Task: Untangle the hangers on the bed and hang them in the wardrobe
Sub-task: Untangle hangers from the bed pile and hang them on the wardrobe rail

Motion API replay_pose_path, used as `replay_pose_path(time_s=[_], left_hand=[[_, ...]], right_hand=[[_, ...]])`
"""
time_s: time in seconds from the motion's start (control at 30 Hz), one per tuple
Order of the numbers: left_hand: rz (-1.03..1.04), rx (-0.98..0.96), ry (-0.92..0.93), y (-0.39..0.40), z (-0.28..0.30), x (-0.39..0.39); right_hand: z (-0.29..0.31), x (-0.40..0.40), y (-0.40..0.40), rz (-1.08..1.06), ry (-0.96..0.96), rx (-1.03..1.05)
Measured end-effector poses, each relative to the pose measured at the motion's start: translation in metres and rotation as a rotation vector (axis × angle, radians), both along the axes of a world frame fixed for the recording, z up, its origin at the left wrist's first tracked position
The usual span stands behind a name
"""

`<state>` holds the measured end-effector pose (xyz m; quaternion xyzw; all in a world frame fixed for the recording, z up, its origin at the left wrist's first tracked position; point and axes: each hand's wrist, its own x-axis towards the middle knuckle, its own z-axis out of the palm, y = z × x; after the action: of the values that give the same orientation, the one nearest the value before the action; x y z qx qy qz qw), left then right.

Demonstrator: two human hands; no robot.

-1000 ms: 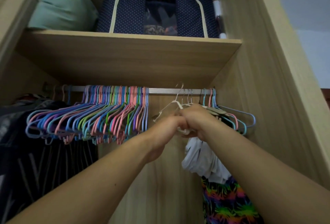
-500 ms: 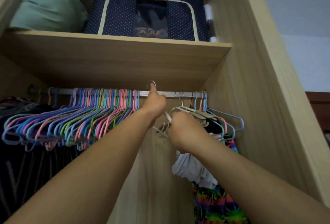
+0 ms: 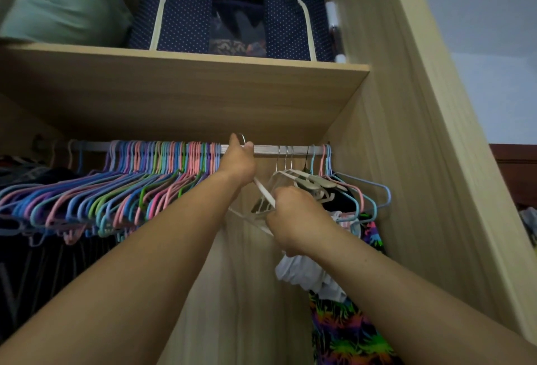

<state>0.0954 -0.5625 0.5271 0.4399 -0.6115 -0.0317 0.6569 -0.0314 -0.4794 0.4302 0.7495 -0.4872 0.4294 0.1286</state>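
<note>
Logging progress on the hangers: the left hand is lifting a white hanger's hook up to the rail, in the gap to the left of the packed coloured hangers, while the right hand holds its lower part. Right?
Not quite. In the head view the left hand holds the white hanger at the rail in the gap to the right of the coloured hangers. The right hand does grip its lower part.

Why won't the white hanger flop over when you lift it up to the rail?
The white hanger probably stays stiff: its thin arm runs straight between the left hand and right hand. It looks light, being slim. Its hook at the rail could swing once released.
</note>
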Motion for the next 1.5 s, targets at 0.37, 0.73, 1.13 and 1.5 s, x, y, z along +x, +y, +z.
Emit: replay_pose_path(time_s=[0.37, 0.73, 1.13, 1.5], left_hand=[[0.331, -0.148, -0.411, 0.088, -0.013, 0.034], [0.593, 0.035, -0.762, 0.089, -0.053, 0.110], [0.497, -0.062, -0.715, 0.092, -0.061, 0.124], [0.641, -0.100, -0.563, 0.171, -0.131, 0.109]], right_hand=[[0.066, 0.025, -0.027, -0.033, -0.186, 0.183], [0.107, 0.051, -0.082, -0.297, 0.075, 0.195], [0.099, 0.031, -0.074, -0.593, 0.270, 0.061], [0.044, 0.004, 0.008, -0.262, 0.138, -0.298]])
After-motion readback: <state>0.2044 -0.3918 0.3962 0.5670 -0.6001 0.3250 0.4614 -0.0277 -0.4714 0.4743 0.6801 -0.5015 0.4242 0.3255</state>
